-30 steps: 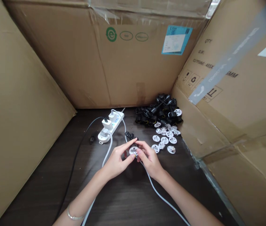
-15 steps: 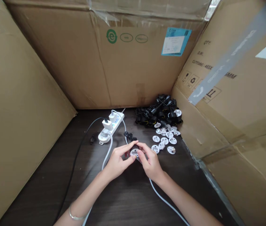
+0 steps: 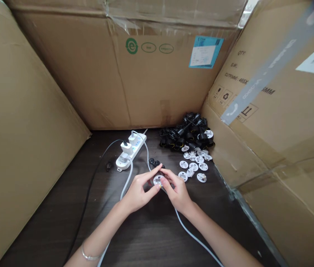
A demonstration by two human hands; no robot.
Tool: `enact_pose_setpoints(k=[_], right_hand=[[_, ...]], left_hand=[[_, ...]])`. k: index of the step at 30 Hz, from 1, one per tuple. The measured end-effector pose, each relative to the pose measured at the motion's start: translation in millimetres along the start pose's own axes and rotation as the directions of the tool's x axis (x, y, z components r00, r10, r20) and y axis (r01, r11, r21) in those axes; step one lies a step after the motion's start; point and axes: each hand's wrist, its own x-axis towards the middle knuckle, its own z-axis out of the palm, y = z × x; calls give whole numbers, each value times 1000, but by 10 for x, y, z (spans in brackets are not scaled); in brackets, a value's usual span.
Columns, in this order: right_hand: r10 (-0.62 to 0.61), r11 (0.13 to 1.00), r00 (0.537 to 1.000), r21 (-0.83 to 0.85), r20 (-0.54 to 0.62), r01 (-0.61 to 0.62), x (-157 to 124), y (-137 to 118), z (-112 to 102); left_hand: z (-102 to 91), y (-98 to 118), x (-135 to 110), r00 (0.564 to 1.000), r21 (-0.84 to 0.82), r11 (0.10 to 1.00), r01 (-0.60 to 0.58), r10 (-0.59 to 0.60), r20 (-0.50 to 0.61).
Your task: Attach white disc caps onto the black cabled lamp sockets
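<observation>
Between my two hands is a round white disc (image 3: 157, 180) with a dark rectangular opening, seated on a dark part that my fingers mostly hide. My left hand (image 3: 138, 191) grips it from the left, index finger along the far side and thumb at the near edge. From the right, my right hand (image 3: 177, 193) holds the same piece, its thumb pressing on the disc's face. A tiny yellow spot shows by the thumb tips. Just beyond the fingertips, black knobbed pieces (image 3: 154, 162) stick out; whether they join the held piece I cannot tell.
Loose white discs (image 3: 193, 167) lie right of my hands, before a heap of black parts (image 3: 179, 135) with yellow wires. A white power strip (image 3: 137, 147) with plugs and cables stands left. Cardboard boxes (image 3: 151, 85) wall in the dark table (image 3: 112, 226) behind and on both sides.
Both hands keep their grip on the white disc, which has tilted slightly. The black knobbed pieces beyond the fingers have shifted a little to the right. My view has moved slightly.
</observation>
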Motion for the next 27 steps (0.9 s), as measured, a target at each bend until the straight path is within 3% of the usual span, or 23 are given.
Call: enact_pose_setpoints(k=[7, 16, 27], right_hand=[[-45, 999, 996, -29, -79, 43, 38, -51, -34], [-15, 1000, 998, 13, -58, 16, 30, -10, 3], [-27, 993, 991, -120, -132, 11, 41, -4, 2]], left_hand=[[20, 43, 6, 1000, 43, 999, 12, -12, 6], [76, 70, -8, 996, -103, 992, 67, -72, -49], [60, 45, 7, 995, 8, 997, 82, -81, -58]])
